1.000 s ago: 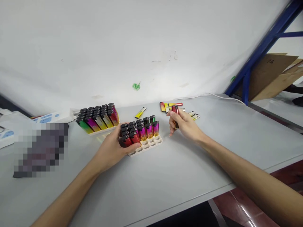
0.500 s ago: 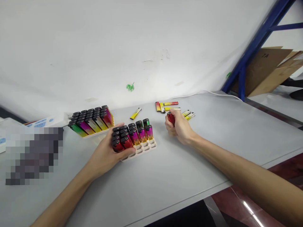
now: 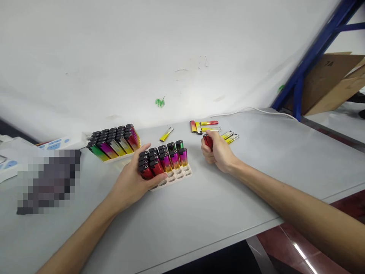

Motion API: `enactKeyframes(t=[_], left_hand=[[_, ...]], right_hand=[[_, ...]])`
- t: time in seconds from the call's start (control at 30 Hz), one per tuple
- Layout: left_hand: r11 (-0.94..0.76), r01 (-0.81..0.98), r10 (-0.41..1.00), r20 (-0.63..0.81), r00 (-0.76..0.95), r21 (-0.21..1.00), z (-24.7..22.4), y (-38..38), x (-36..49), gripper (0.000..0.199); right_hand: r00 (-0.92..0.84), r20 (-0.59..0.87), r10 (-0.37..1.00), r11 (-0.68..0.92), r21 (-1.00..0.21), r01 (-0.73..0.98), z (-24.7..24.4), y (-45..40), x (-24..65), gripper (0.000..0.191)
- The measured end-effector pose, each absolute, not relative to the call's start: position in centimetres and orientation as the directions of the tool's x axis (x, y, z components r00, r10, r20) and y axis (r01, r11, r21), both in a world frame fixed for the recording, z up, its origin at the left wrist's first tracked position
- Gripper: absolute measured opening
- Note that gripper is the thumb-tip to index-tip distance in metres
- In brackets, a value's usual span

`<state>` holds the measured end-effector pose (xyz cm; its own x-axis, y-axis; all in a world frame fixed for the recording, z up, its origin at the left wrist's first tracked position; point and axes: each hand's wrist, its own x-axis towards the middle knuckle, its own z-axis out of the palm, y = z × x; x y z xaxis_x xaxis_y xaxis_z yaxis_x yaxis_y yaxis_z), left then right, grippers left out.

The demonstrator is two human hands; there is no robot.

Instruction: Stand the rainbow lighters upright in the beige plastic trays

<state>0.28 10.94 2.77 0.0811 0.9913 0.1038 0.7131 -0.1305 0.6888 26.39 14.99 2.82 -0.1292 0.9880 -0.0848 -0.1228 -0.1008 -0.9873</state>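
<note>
My left hand [image 3: 134,177] is wrapped round the left end of a pale lighter rack [image 3: 186,170], thumb along the front and fingers behind. Upright lighters with black tops fill its back and left holes: red ones [image 3: 156,170] at the left, purple-and-gold ones [image 3: 175,160] to the right, green ones [image 3: 179,144] behind. Several front holes show bare. Off to the rack's right, my right hand [image 3: 218,150] is closed in a fist around a red lighter [image 3: 208,140], its lower part hidden by the fingers. Loose lighters [image 3: 209,123] lie flat just behind this hand.
A second rack full of lighters [image 3: 114,142] stands at the left by the wall. One yellow lighter [image 3: 166,134] lies alone behind the held rack. A white power strip [image 3: 55,144] and a blurred dark object [image 3: 51,182] are further left. A white cable [image 3: 256,109] runs along the wall.
The whole view has shifted slightly, so things appear a little further right. Both hands keep their holds, with no clear movement relative to the table.
</note>
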Motion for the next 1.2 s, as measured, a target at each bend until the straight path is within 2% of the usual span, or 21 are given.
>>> enactKeyframes(t=[0.2,0.37,0.47,0.53,0.7,0.77,0.87,1.07,1.2], left_hand=[[-0.132,0.689,0.991,0.097,0.089,0.713,2.8,10.8,0.3,0.097],[-0.126,0.638,0.991,0.074,0.109,0.76,2.9,10.8,0.3,0.1],[-0.13,0.582,0.988,0.055,0.145,0.803,2.7,10.7,0.3,0.104],[-0.127,0.561,0.986,0.04,0.164,0.818,2.6,10.6,0.2,0.106],[-0.146,0.575,0.983,0.055,0.173,0.805,2.4,10.6,0.3,0.104],[-0.145,0.576,0.984,0.057,0.167,0.804,2.4,10.7,0.4,0.104],[-0.14,0.56,0.986,0.06,0.159,0.817,2.4,10.7,0.6,0.102],[-0.166,0.525,0.981,0.085,0.175,0.835,2.4,10.8,0.7,0.097],[-0.199,0.522,0.975,0.116,0.187,0.829,2.2,11.0,0.7,0.096]], right_hand=[[-0.125,-0.053,0.991,-0.062,-0.996,-0.064,2.4,15.1,26.5,0.053],[-0.145,0.145,0.979,0.159,-0.983,0.087,3.3,14.8,26.9,0.047],[-0.192,0.248,0.949,0.295,-0.916,0.271,4.4,14.3,27.3,0.034],[-0.228,0.293,0.928,0.357,-0.877,0.323,5.2,13.9,27.5,0.028],[-0.297,0.337,0.894,0.396,-0.902,0.17,6.1,12.9,27.4,0.025],[-0.287,0.369,0.884,0.425,-0.89,0.164,5.9,12.4,26.8,0.026],[-0.292,0.429,0.855,0.502,-0.827,0.254,5.1,11.6,25.4,0.028],[-0.395,0.51,0.764,0.645,-0.595,0.48,3.9,10.9,23.2,0.022],[-0.433,0.498,0.751,0.66,-0.552,0.51,3.8,11.1,22.5,0.023]])
